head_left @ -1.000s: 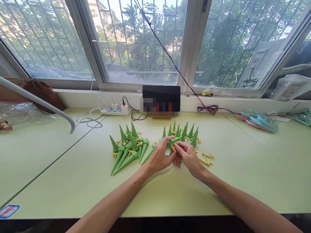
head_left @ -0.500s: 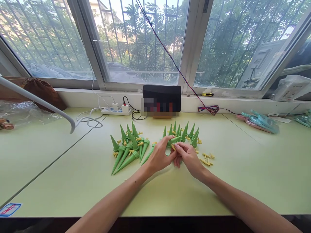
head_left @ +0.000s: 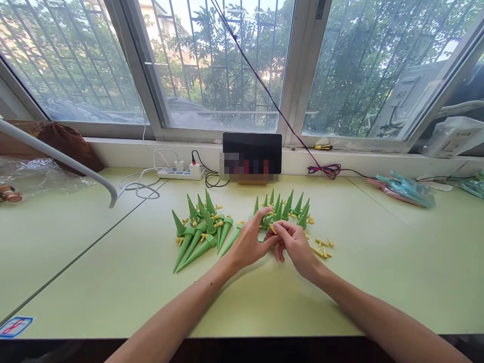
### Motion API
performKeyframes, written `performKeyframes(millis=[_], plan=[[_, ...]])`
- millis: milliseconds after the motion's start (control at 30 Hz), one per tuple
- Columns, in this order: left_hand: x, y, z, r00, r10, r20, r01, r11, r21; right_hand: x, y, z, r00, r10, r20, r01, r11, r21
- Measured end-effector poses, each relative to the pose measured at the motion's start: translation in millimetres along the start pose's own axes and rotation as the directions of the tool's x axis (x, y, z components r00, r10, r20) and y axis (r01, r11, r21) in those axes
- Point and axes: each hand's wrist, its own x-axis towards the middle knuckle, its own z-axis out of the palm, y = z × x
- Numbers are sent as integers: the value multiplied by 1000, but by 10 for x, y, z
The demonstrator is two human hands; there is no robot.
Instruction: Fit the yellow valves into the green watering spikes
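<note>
Over the desk (head_left: 287,307), the right hand (head_left: 298,248) is pinching a small yellow tube fitting (head_left: 273,229) between thumb and fingertips, just beside the other hand. The left hand (head_left: 246,242) is curving with its index finger reaching forward and its thumb pointing toward the right hand; whether it is gripping the green part showing between the hands, I cannot tell. Beyond them, a group of green plastic spikes (head_left: 289,205) is standing points up, with yellow fittings among their bases. To the left, more green cones (head_left: 185,248) are standing or lying in a cluster. Loose yellow pieces (head_left: 322,248) are lying near the right wrist.
</note>
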Motion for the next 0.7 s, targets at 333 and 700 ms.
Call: performKeyframes(millis=[333,700], plan=[[73,58,-50,988,-152,-27,127,898,-422,-2,30,-104,900,-425,-92,294,750,-592],[69,-20,-57,935,-353,1,314,830,-460,24,73,-92,884,-466,49,374,640,-671]])
